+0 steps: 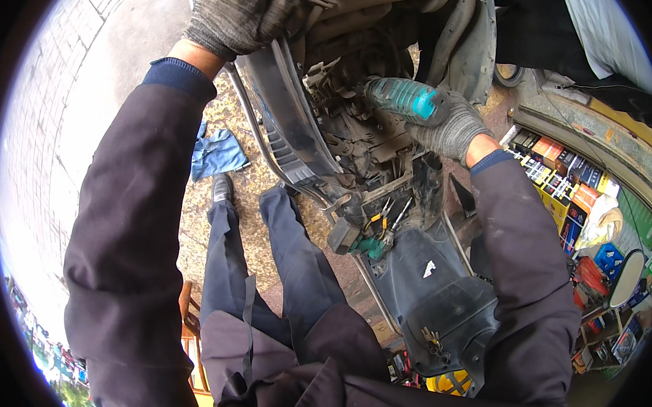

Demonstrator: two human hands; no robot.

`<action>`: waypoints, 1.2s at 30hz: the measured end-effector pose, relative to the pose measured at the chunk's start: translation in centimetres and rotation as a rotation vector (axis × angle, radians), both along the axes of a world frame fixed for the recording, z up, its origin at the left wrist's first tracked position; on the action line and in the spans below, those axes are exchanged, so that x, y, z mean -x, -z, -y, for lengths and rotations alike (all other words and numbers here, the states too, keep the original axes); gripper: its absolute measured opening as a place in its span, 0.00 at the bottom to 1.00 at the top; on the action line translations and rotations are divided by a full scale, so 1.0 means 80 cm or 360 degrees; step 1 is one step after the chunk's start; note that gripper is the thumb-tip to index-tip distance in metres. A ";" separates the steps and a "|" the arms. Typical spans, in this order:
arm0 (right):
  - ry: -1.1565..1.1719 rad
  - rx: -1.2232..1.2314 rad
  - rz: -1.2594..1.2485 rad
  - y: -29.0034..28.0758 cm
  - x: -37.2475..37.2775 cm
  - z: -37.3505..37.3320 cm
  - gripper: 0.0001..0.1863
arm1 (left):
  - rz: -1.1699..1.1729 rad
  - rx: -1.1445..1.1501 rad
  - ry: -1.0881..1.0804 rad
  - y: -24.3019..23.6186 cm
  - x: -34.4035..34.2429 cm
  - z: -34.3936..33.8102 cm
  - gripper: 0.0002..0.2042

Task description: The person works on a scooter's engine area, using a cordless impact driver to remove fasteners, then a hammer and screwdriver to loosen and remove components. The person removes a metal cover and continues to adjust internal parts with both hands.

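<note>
My right hand (449, 129), in a grey knit glove, is wrapped round a clear plastic bottle with teal colour in it (407, 98). The bottle lies nearly level over the exposed, dirty engine parts (365, 140) of a partly stripped scooter. At the upper edge my left hand (240, 14), gloved alike, is closed against the scooter beside a dark side panel (279, 100); what its fingers hold is hidden. Below the engine bay, hand tools with yellow and green handles (383, 231) rest on the scooter near its dark footboard (424, 280).
A blue cloth (219, 154) lies on the speckled floor at left. Keys (434, 343) sit low on the scooter's dark plastic. Stacked small boxes (560, 170) and a mirror (626, 278) stand at right. An orange wooden stool or chair (189, 314) is near my legs.
</note>
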State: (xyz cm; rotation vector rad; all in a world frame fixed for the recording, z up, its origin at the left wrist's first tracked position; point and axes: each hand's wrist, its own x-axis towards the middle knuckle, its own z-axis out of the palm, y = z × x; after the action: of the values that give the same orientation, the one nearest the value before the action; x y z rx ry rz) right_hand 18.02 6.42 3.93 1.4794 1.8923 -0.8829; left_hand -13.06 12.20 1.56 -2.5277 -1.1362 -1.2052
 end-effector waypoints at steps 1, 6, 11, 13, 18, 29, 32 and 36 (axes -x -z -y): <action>-0.0015 -0.0031 -0.0023 0.001 -0.003 0.001 0.23 | -0.0001 -0.0004 -0.0007 0.000 -0.001 0.001 0.07; 0.0083 -0.0148 -0.0288 0.012 -0.011 0.009 0.22 | -0.0034 0.0004 -0.0011 -0.010 -0.001 0.002 0.07; 0.0220 -0.0135 -0.0250 0.011 -0.011 0.016 0.23 | 0.0417 0.0260 -0.0424 -0.051 -0.053 0.060 0.09; 0.0254 -0.0083 -0.0167 0.011 -0.013 0.015 0.23 | 0.1734 0.0874 -0.0052 -0.053 -0.135 0.131 0.13; 0.0209 -0.0080 -0.0388 0.027 -0.020 0.012 0.24 | 0.3092 0.1936 -0.1272 0.061 -0.270 0.168 0.10; 0.0393 0.0060 0.0058 0.022 -0.008 0.004 0.21 | 0.4144 0.1443 -0.1308 0.256 -0.296 0.122 0.22; 0.0353 0.0105 0.0086 0.028 -0.012 0.007 0.22 | 0.4380 0.1324 -0.1274 0.253 -0.294 0.120 0.21; 0.0167 0.0170 0.0037 0.051 -0.035 0.020 0.18 | 0.4581 0.1189 -0.1331 0.258 -0.299 0.122 0.21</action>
State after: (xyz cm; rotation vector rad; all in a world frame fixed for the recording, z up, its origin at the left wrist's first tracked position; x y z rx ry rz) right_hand 20.83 4.82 -0.15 1.5286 1.7362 -0.9945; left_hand 10.88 2.45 -19.10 -1.0820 0.9622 1.6906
